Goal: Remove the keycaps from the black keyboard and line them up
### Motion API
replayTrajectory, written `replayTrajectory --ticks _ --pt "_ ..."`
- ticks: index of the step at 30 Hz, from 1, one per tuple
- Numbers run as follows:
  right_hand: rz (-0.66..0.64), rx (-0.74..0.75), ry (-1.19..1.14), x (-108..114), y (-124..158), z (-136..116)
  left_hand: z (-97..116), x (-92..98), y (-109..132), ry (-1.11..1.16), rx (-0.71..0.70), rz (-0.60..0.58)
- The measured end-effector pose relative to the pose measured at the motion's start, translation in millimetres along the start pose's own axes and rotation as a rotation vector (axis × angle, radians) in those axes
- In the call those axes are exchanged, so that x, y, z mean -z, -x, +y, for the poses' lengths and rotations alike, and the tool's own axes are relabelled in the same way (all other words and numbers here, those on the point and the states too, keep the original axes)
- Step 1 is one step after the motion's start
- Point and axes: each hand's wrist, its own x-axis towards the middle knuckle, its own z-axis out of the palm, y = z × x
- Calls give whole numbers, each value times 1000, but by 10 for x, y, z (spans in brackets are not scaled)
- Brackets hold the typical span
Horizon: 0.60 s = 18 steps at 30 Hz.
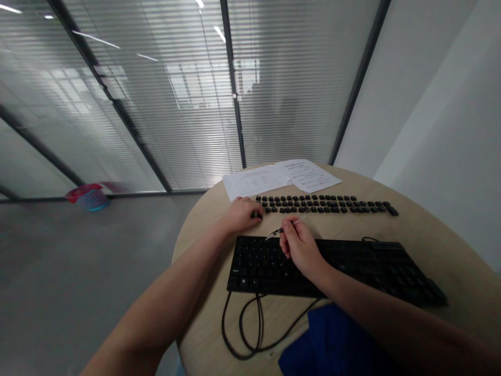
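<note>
My left hand is closed at the left end of the rows of loose black keycaps, its thumb and finger around a black keycap. Over the upper part of a black keyboard, my right hand is closed on a slim pronged tool. The tool has a dark body and a shiny, wire-like tip that points left and down; its exact kind is hard to make out. The keyboard lies flat in front of me, partly covered by my right hand and forearm.
Printed paper sheets lie at the table's far edge. A black cable loops below the keyboard, beside dark blue cloth. The round wooden table stands near a glass partition with blinds. A red and blue basket sits on the floor.
</note>
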Motion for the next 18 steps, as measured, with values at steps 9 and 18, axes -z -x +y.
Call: replayTrajectory --ticks 9,18 --pt "53 -6 3 33 0 -24 32 57 12 109 7 78" --pt "-227 33 199 124 75 -23 461 188 145 302 -40 69"
